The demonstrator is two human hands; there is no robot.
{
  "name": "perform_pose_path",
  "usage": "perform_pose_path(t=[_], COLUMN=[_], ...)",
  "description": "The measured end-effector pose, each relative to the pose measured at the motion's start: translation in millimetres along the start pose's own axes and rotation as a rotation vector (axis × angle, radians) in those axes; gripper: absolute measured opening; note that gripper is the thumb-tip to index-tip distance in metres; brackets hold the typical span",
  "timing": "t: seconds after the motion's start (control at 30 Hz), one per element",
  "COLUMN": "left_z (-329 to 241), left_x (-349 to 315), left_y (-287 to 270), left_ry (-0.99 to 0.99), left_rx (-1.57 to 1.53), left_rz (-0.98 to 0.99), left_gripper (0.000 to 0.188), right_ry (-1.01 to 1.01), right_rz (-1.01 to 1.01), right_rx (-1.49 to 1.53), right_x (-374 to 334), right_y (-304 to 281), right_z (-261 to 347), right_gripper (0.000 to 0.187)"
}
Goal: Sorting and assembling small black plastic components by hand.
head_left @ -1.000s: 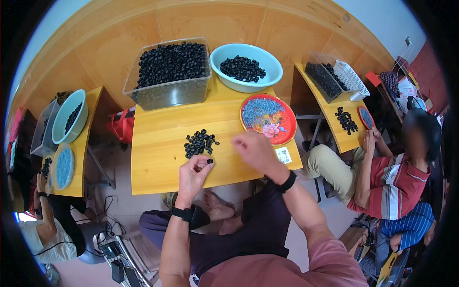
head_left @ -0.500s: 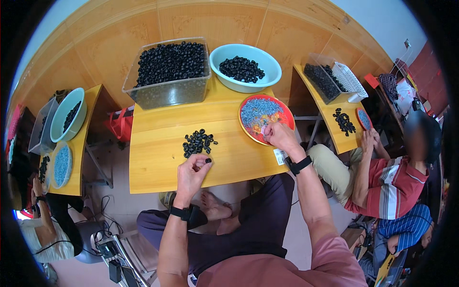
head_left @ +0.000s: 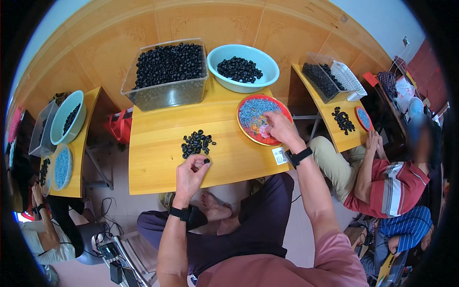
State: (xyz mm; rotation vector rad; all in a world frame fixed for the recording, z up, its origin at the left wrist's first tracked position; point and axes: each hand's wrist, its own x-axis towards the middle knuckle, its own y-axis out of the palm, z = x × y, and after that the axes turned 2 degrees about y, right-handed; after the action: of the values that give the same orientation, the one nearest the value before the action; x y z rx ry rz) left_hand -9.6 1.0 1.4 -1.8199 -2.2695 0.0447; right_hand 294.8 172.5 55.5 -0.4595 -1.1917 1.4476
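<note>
Wooden table [head_left: 158, 143] before panelled wall: left hand [head_left: 190, 173] pinches a black ring [head_left: 206, 161], right hand [head_left: 281, 126] fingers the red plate [head_left: 248, 134].

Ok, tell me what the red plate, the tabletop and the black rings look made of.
Red plate: likely plastic, with a smooth, bright, uniform rim. Tabletop: wood or wood-look laminate, yellowish with faint grain and a soft sheen. Black rings: probably rubber or plastic, matte; too small to tell.
</note>
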Motion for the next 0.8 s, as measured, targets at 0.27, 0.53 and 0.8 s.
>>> perform_pose_path(t=[0.27, 0.53, 0.8], left_z=[3, -1, 2], left_x=[-1, 0, 1], left_y=[-1, -2, -2], left_ry=[-0.006, 0.008, 0.007], left_rx=[0.003, -0.014, -0.005], left_rz=[-0.009, -0.003, -0.003], left_gripper=[0.017, 0.017, 0.017], right_ry=[0.151, 0.208, 0.238], right_rz=[0.247, 0.239, 0.339], right_rx=[-0.074, -0.013, 0.014], right_x=[6, -1, -1], right_y=[1, -15, -26], right_z=[-1, 1, 19], right_gripper=[0.008, 0.006, 0.015])
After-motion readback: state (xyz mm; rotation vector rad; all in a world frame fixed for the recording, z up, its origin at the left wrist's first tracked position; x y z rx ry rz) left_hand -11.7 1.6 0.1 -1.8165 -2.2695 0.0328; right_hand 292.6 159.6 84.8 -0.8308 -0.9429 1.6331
